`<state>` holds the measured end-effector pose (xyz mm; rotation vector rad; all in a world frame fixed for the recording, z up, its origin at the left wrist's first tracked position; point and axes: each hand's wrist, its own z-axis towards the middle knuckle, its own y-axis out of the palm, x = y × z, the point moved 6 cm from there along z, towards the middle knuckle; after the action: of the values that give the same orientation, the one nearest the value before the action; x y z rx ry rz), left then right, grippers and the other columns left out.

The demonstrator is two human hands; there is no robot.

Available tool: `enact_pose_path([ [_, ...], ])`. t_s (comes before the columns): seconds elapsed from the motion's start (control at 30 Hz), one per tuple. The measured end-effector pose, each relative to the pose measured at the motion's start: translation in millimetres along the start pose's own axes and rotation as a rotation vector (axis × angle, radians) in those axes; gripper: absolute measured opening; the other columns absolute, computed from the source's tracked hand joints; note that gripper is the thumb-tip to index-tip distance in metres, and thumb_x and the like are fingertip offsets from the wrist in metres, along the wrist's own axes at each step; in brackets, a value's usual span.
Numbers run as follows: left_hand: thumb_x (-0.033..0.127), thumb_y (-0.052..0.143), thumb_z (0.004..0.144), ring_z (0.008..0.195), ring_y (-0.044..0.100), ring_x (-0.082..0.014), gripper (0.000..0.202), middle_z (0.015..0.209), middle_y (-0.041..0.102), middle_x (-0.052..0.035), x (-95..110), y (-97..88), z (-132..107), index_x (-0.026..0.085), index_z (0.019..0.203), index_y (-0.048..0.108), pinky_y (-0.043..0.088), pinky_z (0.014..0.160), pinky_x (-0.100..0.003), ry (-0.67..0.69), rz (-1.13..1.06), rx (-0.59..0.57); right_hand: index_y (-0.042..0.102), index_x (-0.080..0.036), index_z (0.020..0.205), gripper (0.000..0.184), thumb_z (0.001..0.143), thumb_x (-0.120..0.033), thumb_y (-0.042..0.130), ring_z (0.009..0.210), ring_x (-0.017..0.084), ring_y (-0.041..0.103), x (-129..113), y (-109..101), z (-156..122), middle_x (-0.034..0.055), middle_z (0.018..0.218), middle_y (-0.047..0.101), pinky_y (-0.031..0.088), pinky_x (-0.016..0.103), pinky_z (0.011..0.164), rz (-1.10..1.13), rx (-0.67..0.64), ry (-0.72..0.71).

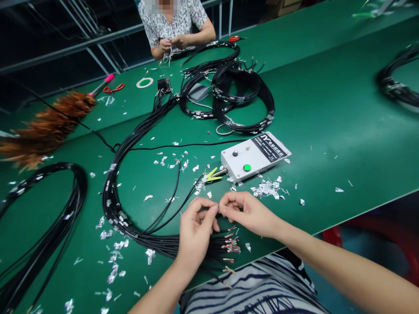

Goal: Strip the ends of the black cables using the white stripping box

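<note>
My left hand [198, 226] and my right hand [244, 211] meet fingertip to fingertip above the table's near edge. Both are closed in a pinch, and what lies between the fingers is too small and hidden to make out. Under my left hand runs a bundle of black cables [157, 244], its stripped ends [231, 244] fanning out in red, white and other thin wires. Just beyond my hands is a grey control box [242, 163] with a lit green button [247, 168]. A yellow-green clip-like piece [213, 175] sits at its left end, close to the tip of a black cable [188, 198].
Foil scraps [268, 188] litter the green table [327, 131]. Coiled black cables [242, 98] lie farther back, near a tape roll [144, 82] and red-handled scissors [114, 88]. A feather duster [55, 122] lies left. Across the table, another person [176, 26] handles thin white strands.
</note>
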<state>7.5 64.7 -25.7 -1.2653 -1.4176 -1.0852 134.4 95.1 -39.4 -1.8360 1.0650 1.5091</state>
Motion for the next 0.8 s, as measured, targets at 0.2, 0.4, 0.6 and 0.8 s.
enact_pose_path([
  [0.2,0.032,0.068,0.079,0.045,0.046,-0.0061,0.018,0.066,0.054,0.0017,-6,-4.1,1,0.014,0.075,0.067,0.036,0.042,-0.018,-0.012,0.086,0.034,0.06,-0.018,0.078,0.014,0.088,-0.02,0.052,0.065,0.013,0.054,-23,-7,-4,0.0006,0.075,0.059,0.041,0.026,0.062,-0.502,0.078,-0.263],
  [0.4,0.036,0.067,0.079,0.047,0.037,-0.0075,0.023,0.056,0.047,0.0048,-14,-6.5,3,0.015,0.072,0.06,0.028,0.044,-0.019,-0.055,0.07,0.046,0.065,-0.017,0.097,0.015,0.094,-0.03,0.059,0.075,0.018,0.062,-32,-10,-12,0.0041,0.087,0.068,0.038,0.031,0.07,-0.906,0.147,-0.424],
  [0.6,0.026,0.057,0.085,0.058,0.047,-0.0123,0.02,0.064,0.053,0.001,0,-3.7,7,0.018,0.066,0.056,0.036,0.053,-0.022,0.098,0.386,-0.091,0.069,-0.017,0.087,0.029,0.1,-0.013,0.043,0.073,0.017,0.061,-35,7,-12,0.003,0.082,0.072,0.031,0.033,0.07,-1.212,0.082,-0.755],
  [0.8,0.029,0.058,0.082,0.047,0.041,-0.01,0.018,0.055,0.05,0.0045,-8,-29.5,37,0.019,0.067,0.055,0.03,0.046,-0.02,0.106,0.396,-0.041,0.069,-0.018,0.09,0.025,0.101,-0.015,0.047,0.077,0.017,0.062,-36,1,-7,0.0024,0.089,0.073,0.03,0.032,0.069,-1.27,0.154,-0.722],
])
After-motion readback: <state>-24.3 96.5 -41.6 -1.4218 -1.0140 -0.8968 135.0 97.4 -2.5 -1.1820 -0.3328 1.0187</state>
